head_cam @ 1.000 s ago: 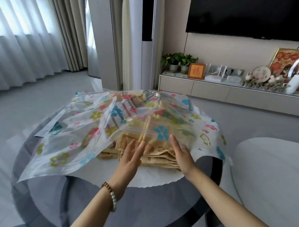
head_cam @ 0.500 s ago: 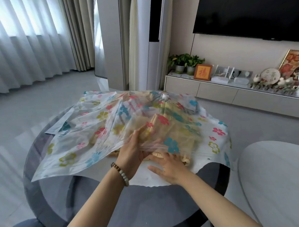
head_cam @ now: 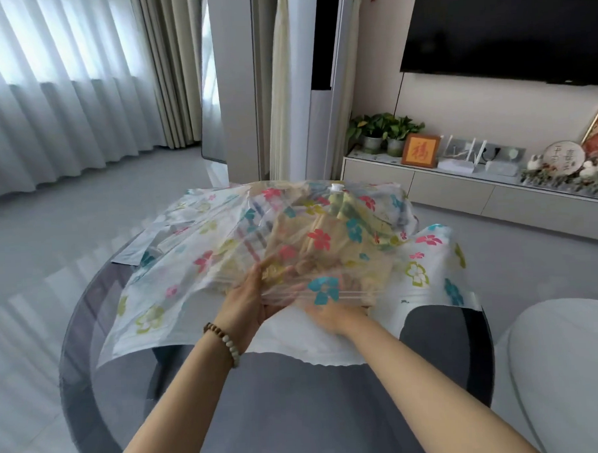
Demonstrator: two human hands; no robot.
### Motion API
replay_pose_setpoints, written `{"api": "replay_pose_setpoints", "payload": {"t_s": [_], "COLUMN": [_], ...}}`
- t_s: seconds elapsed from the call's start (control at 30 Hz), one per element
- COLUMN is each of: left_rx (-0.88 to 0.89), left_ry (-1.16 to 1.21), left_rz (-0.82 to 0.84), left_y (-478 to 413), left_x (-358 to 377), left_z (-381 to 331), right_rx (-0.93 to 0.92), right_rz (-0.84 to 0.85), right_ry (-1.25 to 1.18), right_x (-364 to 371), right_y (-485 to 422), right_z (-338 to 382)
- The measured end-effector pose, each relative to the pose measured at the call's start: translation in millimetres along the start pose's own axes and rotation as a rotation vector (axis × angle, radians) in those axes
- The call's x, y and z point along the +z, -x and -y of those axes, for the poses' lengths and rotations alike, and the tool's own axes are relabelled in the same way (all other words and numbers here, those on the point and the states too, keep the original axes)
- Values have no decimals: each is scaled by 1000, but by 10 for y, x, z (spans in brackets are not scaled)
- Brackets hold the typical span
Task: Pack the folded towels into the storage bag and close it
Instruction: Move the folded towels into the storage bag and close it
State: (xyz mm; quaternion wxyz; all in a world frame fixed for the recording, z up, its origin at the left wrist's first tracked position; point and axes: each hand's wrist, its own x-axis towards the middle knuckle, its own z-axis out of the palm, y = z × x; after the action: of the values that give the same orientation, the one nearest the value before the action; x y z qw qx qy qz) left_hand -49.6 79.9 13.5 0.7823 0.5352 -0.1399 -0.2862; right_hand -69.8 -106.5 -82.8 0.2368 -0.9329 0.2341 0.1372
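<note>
A clear plastic storage bag (head_cam: 203, 261) printed with coloured flowers lies spread on a round dark glass table (head_cam: 90, 338). Yellowish folded towels (head_cam: 312, 256) show through the plastic at the bag's middle. My left hand (head_cam: 246, 304), with a bead bracelet on the wrist, grips the bag's near open edge, fingers curled into the plastic. My right hand (head_cam: 332, 314) lies palm down just under the same edge; its fingers are blurred and partly veiled by plastic, so its grip is unclear. A white valve cap (head_cam: 337, 187) sits on the bag's far side.
A white mat (head_cam: 296, 343) lies under the bag at the table's near side. A pale rounded chair (head_cam: 564, 369) stands at the right. Beyond the table are a pillar, curtains and a low TV cabinet (head_cam: 460, 185) with plants and ornaments.
Both hands went from pressing the towel stack's front to the bag's open edge. The plastic edge has been pulled toward me over the towels, which are now covered.
</note>
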Motion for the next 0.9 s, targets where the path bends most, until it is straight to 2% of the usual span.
{"api": "replay_pose_setpoints", "payload": {"t_s": [0.1, 0.23, 0.3, 0.37, 0.43, 0.47, 0.53, 0.67, 0.73, 0.83, 0.9], "left_rx": [-74, -85, 8, 68, -50, -86, -64, -45, -39, -5, -13], "left_ry": [39, -45, -294, -758, -1284, -1457, -1597, -1691, -1733, -1748, -1752], "left_rz": [-19, -37, -44, 72, 133, 136, 115, 105, 93, 50, 35], "left_y": [11, 132, 217, 291, 343, 358, 352, 234, 228, 192, 139], "left_x": [-78, 40, 131, 147, 76, 37, -31, -140, -201, -293, -389], "left_z": [30, 198, 338, 613, 935, 1048, 1148, 1138, 1145, 1147, 1118], "right_rx": [-184, -274, -327, -364, -385, -399, -406, -354, -280, -151, -79], "right_rz": [-193, -223, -239, -338, -511, -598, -736, -932, -840, -465, -293], "right_ry": [122, 115, -51, -213, -224, -208, -214, -263, -183, -3, 89], "right_x": [78, 138, 145, 125, 105, 106, 113, 4, -43, -19, 27], "right_y": [248, 813, 1107, 1348, 1516, 1568, 1613, 1569, 1489, 1352, 1282], "right_z": [-58, -354, -557, -749, -909, -977, -1071, -1129, -1154, -1156, -1105]}}
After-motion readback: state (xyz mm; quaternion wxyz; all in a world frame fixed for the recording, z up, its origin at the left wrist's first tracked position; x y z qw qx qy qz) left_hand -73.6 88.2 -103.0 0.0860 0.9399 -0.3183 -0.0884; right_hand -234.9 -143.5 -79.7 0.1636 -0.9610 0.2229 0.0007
